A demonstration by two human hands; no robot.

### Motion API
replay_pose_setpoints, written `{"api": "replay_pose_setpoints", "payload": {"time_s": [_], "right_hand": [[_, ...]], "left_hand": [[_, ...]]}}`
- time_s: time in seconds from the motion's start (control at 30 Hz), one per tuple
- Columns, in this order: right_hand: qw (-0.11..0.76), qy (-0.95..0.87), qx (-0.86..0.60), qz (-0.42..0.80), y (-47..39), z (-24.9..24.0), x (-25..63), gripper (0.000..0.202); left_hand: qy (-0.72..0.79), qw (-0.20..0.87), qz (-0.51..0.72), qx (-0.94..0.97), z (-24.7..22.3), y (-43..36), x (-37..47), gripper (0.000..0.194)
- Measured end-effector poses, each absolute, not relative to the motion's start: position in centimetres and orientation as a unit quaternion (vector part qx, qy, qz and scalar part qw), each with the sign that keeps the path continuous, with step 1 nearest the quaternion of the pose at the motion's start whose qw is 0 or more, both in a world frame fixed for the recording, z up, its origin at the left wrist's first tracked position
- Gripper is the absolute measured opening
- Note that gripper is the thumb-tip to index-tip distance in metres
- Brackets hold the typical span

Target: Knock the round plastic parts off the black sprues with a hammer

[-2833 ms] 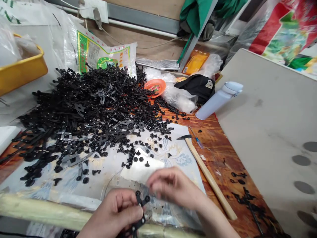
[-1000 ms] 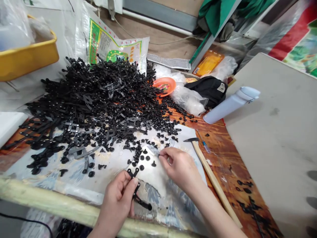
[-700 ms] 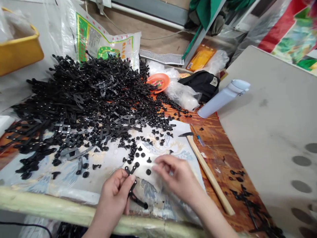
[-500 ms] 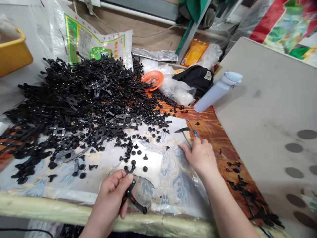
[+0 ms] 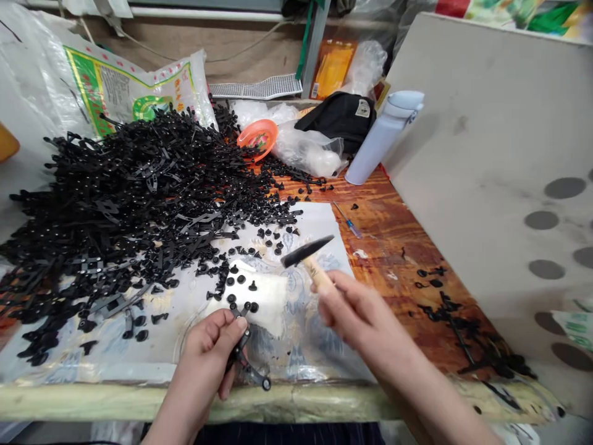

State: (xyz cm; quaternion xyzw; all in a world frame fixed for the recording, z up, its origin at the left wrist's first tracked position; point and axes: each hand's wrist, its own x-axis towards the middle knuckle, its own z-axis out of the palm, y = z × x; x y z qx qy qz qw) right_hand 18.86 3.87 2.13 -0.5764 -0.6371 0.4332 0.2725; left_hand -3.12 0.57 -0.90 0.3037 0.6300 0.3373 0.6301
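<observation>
My left hand [image 5: 215, 346] pinches a black jointed plastic part [image 5: 250, 368] over the front of the table, its curved arm pointing down to the right. My right hand [image 5: 352, 306] is wrapped round the wooden handle of a hammer [image 5: 308, 250], whose dark head is raised above the table cover. Between the hands lies a white pad [image 5: 269, 300] with several small black plugs [image 5: 252, 285] on it. The far end of the held part is close to the plugs at the pad's near edge.
A big heap of black plastic parts [image 5: 139, 179] covers the left. Behind it stand a printed sack [image 5: 134, 93], an orange plate [image 5: 257, 139], a black bag [image 5: 340, 120] and a pale blue bottle [image 5: 382, 139]. A screwdriver [image 5: 349, 222] lies at the right, beside a grey panel [image 5: 467, 148].
My right hand has lifted the hammer off the table and brought it left, toward the pad. My left hand still holds the black part. The camera view has shifted.
</observation>
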Motion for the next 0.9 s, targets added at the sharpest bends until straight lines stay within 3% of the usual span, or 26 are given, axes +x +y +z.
{"api": "replay_pose_setpoints", "payload": {"time_s": [0.2, 0.9], "right_hand": [[0.252, -0.665, -0.572, 0.408, 2.0, 0.1, 18.7, 0.023], [0.234, -0.695, -0.565, 0.377, 1.6, 0.5, 19.2, 0.028]], "left_hand": [[0.625, 0.642, 0.325, 0.301, -0.7, 1.0, -3.2, 0.035], [0.658, 0.606, 0.291, 0.339, -0.5, 1.1, -2.4, 0.035]]}}
